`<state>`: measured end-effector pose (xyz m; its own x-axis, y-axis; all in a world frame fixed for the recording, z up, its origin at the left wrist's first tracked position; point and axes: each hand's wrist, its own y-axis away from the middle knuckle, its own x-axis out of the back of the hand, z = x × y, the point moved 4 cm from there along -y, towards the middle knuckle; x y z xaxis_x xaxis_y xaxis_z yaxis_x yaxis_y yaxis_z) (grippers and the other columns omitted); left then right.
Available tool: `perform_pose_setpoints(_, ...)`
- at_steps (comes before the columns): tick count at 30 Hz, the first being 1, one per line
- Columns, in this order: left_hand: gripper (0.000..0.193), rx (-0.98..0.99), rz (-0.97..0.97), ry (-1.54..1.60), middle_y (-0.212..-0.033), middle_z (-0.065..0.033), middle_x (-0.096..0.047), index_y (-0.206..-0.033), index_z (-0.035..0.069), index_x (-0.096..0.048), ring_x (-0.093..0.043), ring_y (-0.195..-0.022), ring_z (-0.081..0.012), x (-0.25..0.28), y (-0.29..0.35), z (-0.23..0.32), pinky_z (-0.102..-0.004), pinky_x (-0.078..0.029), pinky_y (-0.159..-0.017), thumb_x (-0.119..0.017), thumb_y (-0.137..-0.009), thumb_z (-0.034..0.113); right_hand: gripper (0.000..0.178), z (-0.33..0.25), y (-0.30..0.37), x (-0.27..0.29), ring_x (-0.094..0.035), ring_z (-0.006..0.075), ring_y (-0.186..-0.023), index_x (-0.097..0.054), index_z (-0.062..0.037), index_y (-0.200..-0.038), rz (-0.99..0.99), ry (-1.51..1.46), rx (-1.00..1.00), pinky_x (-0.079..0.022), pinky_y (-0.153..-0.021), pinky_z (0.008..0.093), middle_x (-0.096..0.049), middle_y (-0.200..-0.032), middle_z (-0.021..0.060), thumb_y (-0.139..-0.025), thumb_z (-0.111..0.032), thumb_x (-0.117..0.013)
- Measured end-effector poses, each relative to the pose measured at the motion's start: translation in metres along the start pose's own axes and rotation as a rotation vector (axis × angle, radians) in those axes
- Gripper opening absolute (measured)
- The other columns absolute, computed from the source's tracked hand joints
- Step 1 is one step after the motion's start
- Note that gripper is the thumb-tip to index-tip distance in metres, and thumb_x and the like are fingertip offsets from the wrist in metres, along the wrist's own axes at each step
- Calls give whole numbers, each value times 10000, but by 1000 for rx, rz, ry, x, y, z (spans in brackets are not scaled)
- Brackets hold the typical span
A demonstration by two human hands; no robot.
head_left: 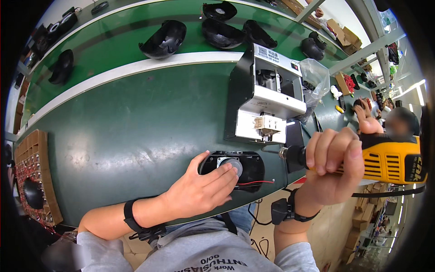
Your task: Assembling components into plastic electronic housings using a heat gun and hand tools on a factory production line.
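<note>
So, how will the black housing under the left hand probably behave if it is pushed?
The black housing looks like moulded plastic, so it should probably stay stiff. Broad and low on the bench, it would likely slide rather than roll. The thin red wire reaching past its edge looks floppy and might snag.

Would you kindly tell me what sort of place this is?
Likely an assembly workshop, judging by the yellow-and-black power drill in the right hand, curved black shells and a boxy silver metal machine.

Lettering marks the yellow drill point(389, 158), grey shirt point(199, 249) and silver machine point(274, 100).
</note>
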<state>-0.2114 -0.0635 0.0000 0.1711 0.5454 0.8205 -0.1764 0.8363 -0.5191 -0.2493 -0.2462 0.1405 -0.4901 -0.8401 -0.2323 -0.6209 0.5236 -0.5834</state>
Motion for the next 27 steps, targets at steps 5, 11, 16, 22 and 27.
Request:
perform_pose_setpoints(5,447,153,106,246,-1184,-74,-707,-1167,40,-691,-678,-1156,-231,3,-2,-6,-591,-429,-1026,-817,-838,315,293,-3,12,-10,-491,99,-492,-378,-58,-1322,-397,-254,-48,-468,-480,255,-495,-667,-2,-1067,-151,-490)
perform_pose_setpoints(11,323,117,188,289,-1186,-83,-720,-1121,65,-714,-693,-1134,-224,0,2,-8,-581,-428,-1052,-804,-834,183,305,-10,34,-19,-523,135,-451,-362,-116,-1229,-408,-266,-128,-495,-461,288,-529,-602,-2,-1036,-173,-591)
perform_pose_setpoints(16,221,164,232,310,-1118,-53,-726,-980,68,-705,-674,-1127,-197,-4,6,-9,-572,-442,-1048,-811,-844,206,364,-16,36,-17,-537,164,-431,-368,-144,-1197,-277,-243,-144,-497,-434,309,-541,-591,12,-1010,-203,-676)
perform_pose_setpoints(22,251,170,244,341,-1112,-54,-731,-915,77,-672,-687,-1093,-202,-4,7,-10,-554,-441,-1058,-829,-827,252,372,-14,44,-26,-543,165,-427,-365,-137,-1164,-323,-213,-137,-508,-430,323,-563,-607,22,-999,-190,-694)
perform_pose_setpoints(27,248,173,244,358,-1106,-53,-730,-898,84,-656,-688,-1090,-202,-3,5,-11,-549,-441,-1062,-823,-833,255,369,-10,46,-24,-543,164,-428,-365,-133,-1155,-296,-218,-127,-509,-431,325,-570,-616,28,-996,-178,-695)
